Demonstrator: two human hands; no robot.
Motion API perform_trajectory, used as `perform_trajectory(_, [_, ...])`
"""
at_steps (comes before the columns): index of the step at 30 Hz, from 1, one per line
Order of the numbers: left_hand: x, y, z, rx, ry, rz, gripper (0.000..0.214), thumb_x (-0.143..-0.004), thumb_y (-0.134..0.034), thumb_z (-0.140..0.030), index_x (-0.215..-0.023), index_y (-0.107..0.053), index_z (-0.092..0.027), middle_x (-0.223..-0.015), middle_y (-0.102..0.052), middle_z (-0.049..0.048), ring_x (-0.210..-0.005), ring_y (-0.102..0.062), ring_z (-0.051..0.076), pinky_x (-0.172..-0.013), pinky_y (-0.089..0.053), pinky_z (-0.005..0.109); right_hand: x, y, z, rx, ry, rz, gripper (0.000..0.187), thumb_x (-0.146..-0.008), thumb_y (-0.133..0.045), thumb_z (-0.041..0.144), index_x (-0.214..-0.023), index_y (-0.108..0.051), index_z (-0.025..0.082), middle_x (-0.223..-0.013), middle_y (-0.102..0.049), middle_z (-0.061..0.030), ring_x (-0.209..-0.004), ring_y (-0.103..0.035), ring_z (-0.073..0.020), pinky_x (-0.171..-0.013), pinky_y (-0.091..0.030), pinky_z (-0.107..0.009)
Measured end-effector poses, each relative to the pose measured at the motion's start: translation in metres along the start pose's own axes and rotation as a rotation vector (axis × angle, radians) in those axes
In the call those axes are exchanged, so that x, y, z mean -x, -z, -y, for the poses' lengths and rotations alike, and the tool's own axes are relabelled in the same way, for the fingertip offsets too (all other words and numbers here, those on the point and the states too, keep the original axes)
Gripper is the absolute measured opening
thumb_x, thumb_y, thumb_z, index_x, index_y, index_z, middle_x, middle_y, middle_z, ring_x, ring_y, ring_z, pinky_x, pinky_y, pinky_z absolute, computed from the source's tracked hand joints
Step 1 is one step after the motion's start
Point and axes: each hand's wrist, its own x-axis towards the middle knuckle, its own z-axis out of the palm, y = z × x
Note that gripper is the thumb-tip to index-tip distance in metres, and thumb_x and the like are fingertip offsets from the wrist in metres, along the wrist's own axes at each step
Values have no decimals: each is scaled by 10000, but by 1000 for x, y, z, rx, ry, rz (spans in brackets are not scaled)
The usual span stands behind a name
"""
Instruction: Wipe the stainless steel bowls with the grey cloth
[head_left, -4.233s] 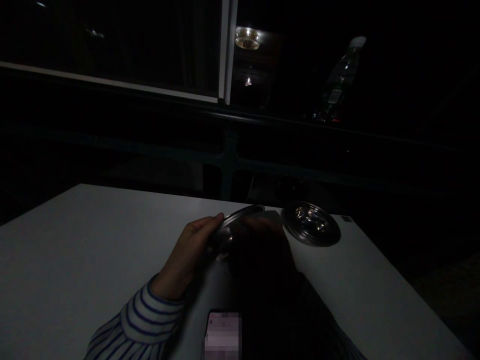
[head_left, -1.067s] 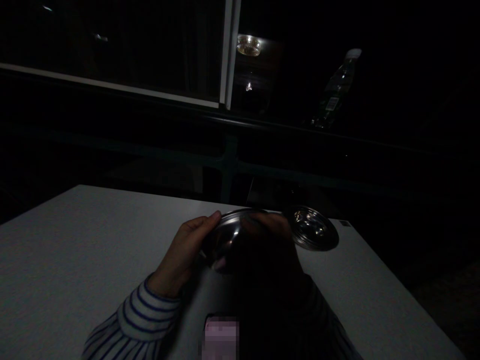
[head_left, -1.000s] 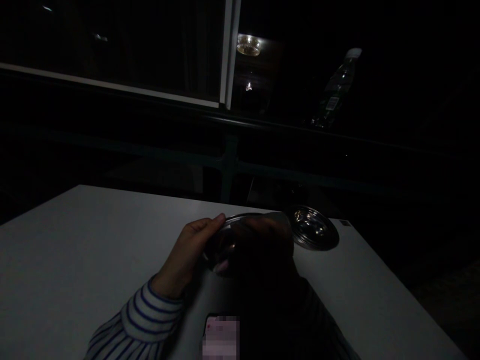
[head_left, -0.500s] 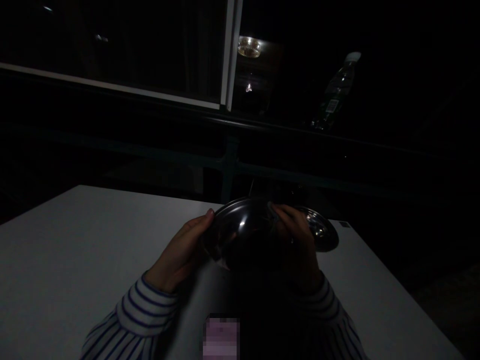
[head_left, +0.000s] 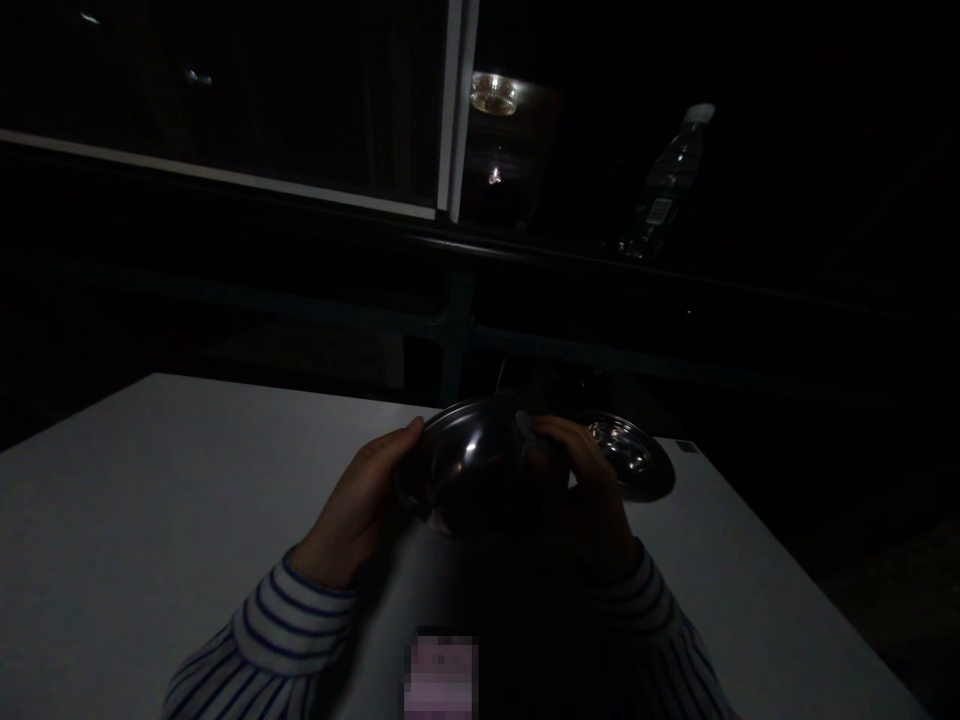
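A shiny metal bowl is held tilted above the white table, light glinting off its curved surface. My left hand grips its left edge, with the thumb up along the rim. On the other side my right hand has its fingers bent over the bowl's right part. At those fingertips lies a small pale, cloth-like piece, too dim to name surely. The right palm and the bowl's lower side are lost in shadow. Behind my right hand a second metal dish rests on the table.
The white table has its far edge just beyond the bowl. A pixelated pinkish patch covers something at the near edge. Farther back are a dark rail, a window frame and a leaning plastic bottle.
The bowl has shifted slightly left and tilted a little. My right hand and the pale piece have moved left with it, and more of the second dish shows. My left hand still grips the rim.
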Motion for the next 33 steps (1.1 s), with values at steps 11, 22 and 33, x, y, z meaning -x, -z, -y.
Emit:
perform_trajectory(11, [2,-12,6,-129,-20,-87,306,-694,-650,-432,-624,-633,-134,-518,-575,-15,-489,-491,96,-484,-358,206,2,-11,18,87,200,43,250,-884,-435,319,-1072,-550,202,-1074,-588,-70,-995,-520,-207,-833,-422,-377])
perform_trajectory(22, [1,-5,3,-194,-81,-147,332,-700,-626,-457,-615,-621,-135,-512,-574,-10,-484,-498,110,-475,-349,220,0,-7,4,-16,59,22,201,-883,-438,280,-1039,-551,221,-1053,-581,-65,-970,-535,-186,-794,-448,-345])
perform_trajectory(33, [4,-9,4,-175,-56,-158,321,-688,-639,-447,-613,-615,-136,-499,-577,-10,-460,-491,100,-456,-345,208,0,-10,9,16,47,3,170,-879,-452,278,-966,-580,207,-992,-603,-55,-919,-541,-178,-779,-443,-331])
